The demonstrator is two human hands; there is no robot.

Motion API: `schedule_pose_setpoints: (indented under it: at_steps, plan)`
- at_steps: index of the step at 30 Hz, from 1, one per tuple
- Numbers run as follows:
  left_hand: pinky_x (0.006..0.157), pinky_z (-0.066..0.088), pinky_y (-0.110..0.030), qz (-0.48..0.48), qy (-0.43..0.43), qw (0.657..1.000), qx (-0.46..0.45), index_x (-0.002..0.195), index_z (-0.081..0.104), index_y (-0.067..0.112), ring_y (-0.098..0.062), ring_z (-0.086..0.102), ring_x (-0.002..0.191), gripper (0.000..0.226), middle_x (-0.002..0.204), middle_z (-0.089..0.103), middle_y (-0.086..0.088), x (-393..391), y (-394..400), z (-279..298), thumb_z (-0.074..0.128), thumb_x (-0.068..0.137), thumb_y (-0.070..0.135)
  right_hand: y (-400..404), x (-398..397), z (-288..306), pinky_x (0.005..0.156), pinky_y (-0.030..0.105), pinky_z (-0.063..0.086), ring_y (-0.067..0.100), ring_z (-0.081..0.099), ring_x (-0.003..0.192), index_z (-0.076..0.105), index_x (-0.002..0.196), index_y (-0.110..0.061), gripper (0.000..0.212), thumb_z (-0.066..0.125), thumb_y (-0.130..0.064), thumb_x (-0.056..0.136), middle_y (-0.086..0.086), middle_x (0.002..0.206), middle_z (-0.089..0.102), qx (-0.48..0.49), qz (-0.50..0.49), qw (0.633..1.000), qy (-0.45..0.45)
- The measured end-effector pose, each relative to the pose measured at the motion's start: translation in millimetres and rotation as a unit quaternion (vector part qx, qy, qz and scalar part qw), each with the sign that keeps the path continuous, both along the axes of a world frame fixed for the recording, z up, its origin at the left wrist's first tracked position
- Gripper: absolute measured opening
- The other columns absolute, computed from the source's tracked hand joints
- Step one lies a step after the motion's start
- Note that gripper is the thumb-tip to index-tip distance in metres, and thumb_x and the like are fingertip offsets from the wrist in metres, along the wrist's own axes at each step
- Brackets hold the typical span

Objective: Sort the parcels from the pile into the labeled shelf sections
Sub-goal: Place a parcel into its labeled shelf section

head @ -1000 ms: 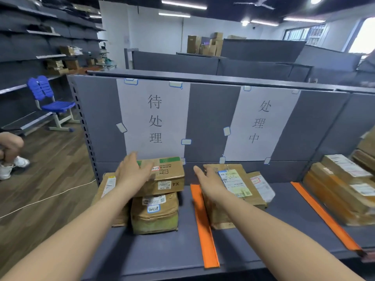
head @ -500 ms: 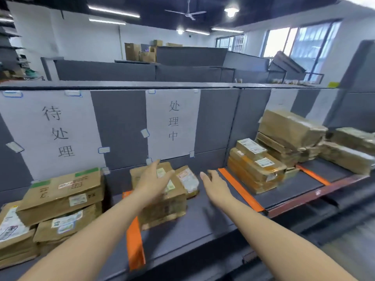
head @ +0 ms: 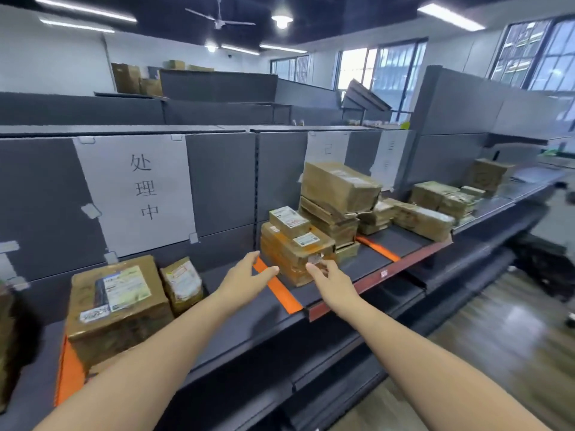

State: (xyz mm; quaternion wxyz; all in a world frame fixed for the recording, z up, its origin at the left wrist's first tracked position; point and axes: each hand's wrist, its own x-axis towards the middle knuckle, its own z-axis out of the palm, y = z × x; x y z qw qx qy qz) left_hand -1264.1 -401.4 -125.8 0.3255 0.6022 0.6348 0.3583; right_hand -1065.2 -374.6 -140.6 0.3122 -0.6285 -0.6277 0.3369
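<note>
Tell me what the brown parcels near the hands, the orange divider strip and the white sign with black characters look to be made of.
Brown taped parcels: corrugated cardboard by the look, matte brown, wrapped in glossy tape with white paper labels. Orange divider strip: flat, even colour, lying on the dark grey shelf; probably tape or thin plastic, hard to tell. White sign: apparently plain paper, matte, held at its corners by tape tabs.

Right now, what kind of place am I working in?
Most likely a parcel sorting room or small warehouse. Taped cardboard parcels with shipping labels are stacked on a long grey shelf, orange tape strips split it into sections, and paper signs mark those sections on the back panel.
</note>
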Motion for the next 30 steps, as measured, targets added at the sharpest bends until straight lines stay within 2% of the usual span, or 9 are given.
schedule_pose_setpoints:
  at_steps: [5,10,14,20,26,30]
  plan:
    - [0.108,0.032,-0.033,-0.024,0.016,1.000,0.000,0.151,0.027,0.021,-0.019,0.034,0.140,0.071,0.155,0.033,0.002,58.7,11.9,-0.2,0.055,0.093,0.049,2.6,54.3,-1.0,0.104,0.036,0.035,0.025,0.044,0.132,0.035,0.146,-0.017,0.066,0.043,-0.058,0.095,0.007,0.145,0.047,0.006,-0.016,1.000,-0.004]
    - [0.109,0.032,-0.034,-0.068,0.023,0.997,-0.001,0.151,0.028,0.020,-0.019,0.035,0.140,0.070,0.155,0.033,0.002,113.7,27.0,1.7,0.055,0.093,0.049,5.0,101.5,-0.8,0.105,0.036,0.036,0.023,0.045,0.131,0.037,0.145,-0.019,0.063,0.046,-0.057,0.095,0.004,0.145,0.047,0.009,-0.040,0.999,0.012]
    - [0.108,0.038,-0.035,-0.104,0.027,0.994,-0.019,0.150,0.032,0.021,-0.019,0.040,0.135,0.071,0.153,0.036,0.002,156.3,45.3,-0.5,0.057,0.091,0.051,5.2,138.8,-4.3,0.103,0.033,0.037,0.020,0.045,0.130,0.038,0.145,-0.021,0.062,0.048,-0.056,0.094,0.002,0.144,0.048,0.004,-0.073,0.997,0.025]
    - [0.109,0.032,-0.031,-0.175,0.070,0.982,-0.016,0.147,0.037,0.018,-0.020,0.039,0.137,0.066,0.151,0.040,-0.001,229.0,79.9,-7.3,0.055,0.092,0.050,9.5,198.7,-13.4,0.102,0.032,0.039,0.018,0.047,0.126,0.041,0.141,-0.025,0.058,0.047,-0.057,0.093,-0.001,0.141,0.049,-0.001,-0.142,0.989,0.028]
    - [0.099,0.033,-0.025,-0.250,0.064,0.966,-0.003,0.141,0.045,0.018,-0.017,0.044,0.133,0.059,0.146,0.047,0.000,293.4,132.3,-7.8,0.056,0.092,0.049,42.5,253.2,-4.0,0.105,0.034,0.038,0.017,0.047,0.127,0.041,0.142,-0.024,0.057,0.048,-0.055,0.094,0.000,0.141,0.050,0.012,-0.195,0.981,0.012]
    - [0.101,0.035,-0.026,-0.278,0.058,0.959,0.004,0.141,0.046,0.017,-0.017,0.046,0.130,0.059,0.144,0.048,0.000,333.6,180.1,8.4,0.056,0.092,0.049,76.4,287.3,11.1,0.101,0.030,0.037,0.017,0.046,0.127,0.042,0.140,-0.023,0.054,0.047,-0.053,0.095,0.001,0.140,0.051,0.029,-0.230,0.973,0.007]
